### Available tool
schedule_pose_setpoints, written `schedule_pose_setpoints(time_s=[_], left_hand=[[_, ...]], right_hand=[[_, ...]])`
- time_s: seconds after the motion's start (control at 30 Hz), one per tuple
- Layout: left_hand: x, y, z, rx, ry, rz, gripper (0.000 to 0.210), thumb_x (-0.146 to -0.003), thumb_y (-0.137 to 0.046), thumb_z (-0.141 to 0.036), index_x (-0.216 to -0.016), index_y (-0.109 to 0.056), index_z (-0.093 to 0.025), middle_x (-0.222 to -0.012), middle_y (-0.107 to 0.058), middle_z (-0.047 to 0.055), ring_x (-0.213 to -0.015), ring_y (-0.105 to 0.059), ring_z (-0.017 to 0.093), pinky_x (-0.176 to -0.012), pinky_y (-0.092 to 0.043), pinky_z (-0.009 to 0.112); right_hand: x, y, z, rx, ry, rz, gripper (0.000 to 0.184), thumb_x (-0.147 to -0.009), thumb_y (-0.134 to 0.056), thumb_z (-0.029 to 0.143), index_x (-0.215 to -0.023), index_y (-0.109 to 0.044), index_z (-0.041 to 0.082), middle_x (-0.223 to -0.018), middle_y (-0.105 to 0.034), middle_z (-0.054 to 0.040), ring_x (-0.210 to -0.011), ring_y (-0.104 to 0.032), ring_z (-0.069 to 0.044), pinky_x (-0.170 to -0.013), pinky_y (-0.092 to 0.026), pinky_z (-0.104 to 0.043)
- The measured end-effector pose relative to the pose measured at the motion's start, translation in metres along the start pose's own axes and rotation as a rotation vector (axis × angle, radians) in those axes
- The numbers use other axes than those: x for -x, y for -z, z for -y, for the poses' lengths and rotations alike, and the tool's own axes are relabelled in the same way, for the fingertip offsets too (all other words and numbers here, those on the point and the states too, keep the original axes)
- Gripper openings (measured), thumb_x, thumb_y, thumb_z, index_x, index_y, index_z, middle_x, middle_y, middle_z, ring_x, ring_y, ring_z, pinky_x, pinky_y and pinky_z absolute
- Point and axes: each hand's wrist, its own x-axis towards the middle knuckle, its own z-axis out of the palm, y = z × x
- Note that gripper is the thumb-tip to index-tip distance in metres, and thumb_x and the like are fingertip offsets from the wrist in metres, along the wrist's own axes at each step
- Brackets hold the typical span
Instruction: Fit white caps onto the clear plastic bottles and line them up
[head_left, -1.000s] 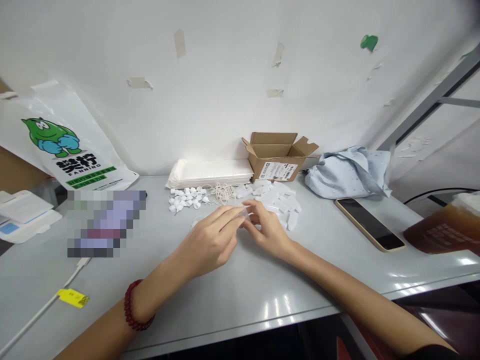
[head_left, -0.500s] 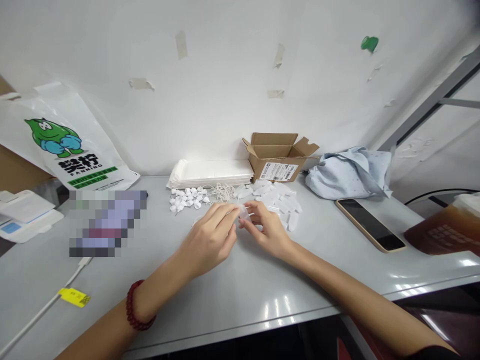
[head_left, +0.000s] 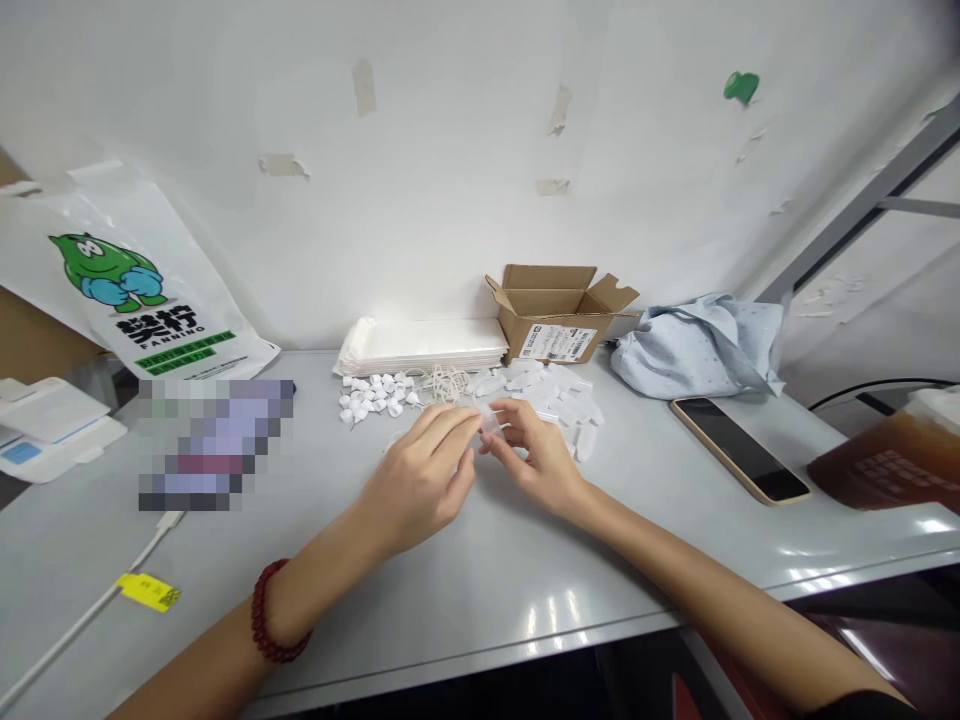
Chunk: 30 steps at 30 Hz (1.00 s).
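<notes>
Between my two hands, above the grey table, is a small translucent plastic bottle. My right hand pinches it from the right with thumb and fingers. The fingers of my left hand close around its left end, and they hide whatever sits under the fingertips. Just beyond my left hand lies a group of small white caps. More translucent plastic bottles are heaped behind my right hand. A loose bundle of whitish cord rests between caps and bottles.
Behind the parts are a stack of white packets and an open cardboard box. A light blue cloth bag, a phone and a drink cup stand right. At left are a printed white bag and a cable.
Both hands stay in nearly the same place around the bottle. The fingers have shifted only slightly; the things on the table have not moved.
</notes>
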Motion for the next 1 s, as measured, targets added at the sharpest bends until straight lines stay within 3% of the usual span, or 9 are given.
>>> schedule_pose_setpoints(time_s=[0.47, 0.63, 0.87, 1.0], left_hand=[[0.002, -0.0049, -0.0052, 0.151, 0.102, 0.003, 0.03, -0.085, -0.044, -0.005, -0.111, -0.056, -0.016, -0.092, -0.064, 0.007, -0.092, -0.056, 0.021, -0.079, -0.051, 0.038], [0.0012, -0.0032, -0.0048, 0.053, 0.142, -0.083, 0.028, -0.085, -0.047, -0.009, -0.111, -0.054, -0.016, -0.104, -0.06, 0.01, -0.098, -0.055, 0.022, -0.083, -0.05, 0.04], [0.0015, -0.0053, -0.0078, -0.121, 0.019, 0.083, 0.039, -0.085, -0.054, -0.02, -0.121, -0.045, -0.01, -0.119, -0.054, 0.018, -0.115, -0.048, 0.031, -0.094, -0.046, 0.049], [0.0022, -0.0073, -0.0094, -0.196, 0.007, 0.066, 0.037, -0.086, -0.052, -0.018, -0.121, -0.045, -0.01, -0.119, -0.054, 0.019, -0.114, -0.049, 0.033, -0.092, -0.047, 0.051]], right_hand=[[-0.0009, -0.0016, 0.0003, -0.134, 0.015, -0.023, 0.027, -0.088, -0.051, 0.035, -0.108, -0.041, 0.02, -0.086, -0.065, -0.0056, -0.075, -0.068, -0.017, -0.068, -0.055, -0.033], [-0.0002, -0.0023, 0.0007, -0.123, -0.035, -0.022, 0.027, -0.087, -0.054, 0.036, -0.105, -0.043, 0.019, -0.086, -0.063, -0.0047, -0.074, -0.068, -0.017, -0.066, -0.055, -0.032], [-0.0003, -0.0035, 0.0041, -0.243, -0.135, 0.018, 0.03, -0.085, -0.055, 0.038, -0.104, -0.042, 0.02, -0.092, -0.062, -0.005, -0.069, -0.067, -0.015, -0.061, -0.055, -0.03], [0.0002, -0.0048, 0.0082, -0.327, -0.169, 0.031, 0.029, -0.084, -0.056, 0.038, -0.103, -0.042, 0.021, -0.089, -0.063, -0.0032, -0.07, -0.067, -0.015, -0.061, -0.055, -0.029]])
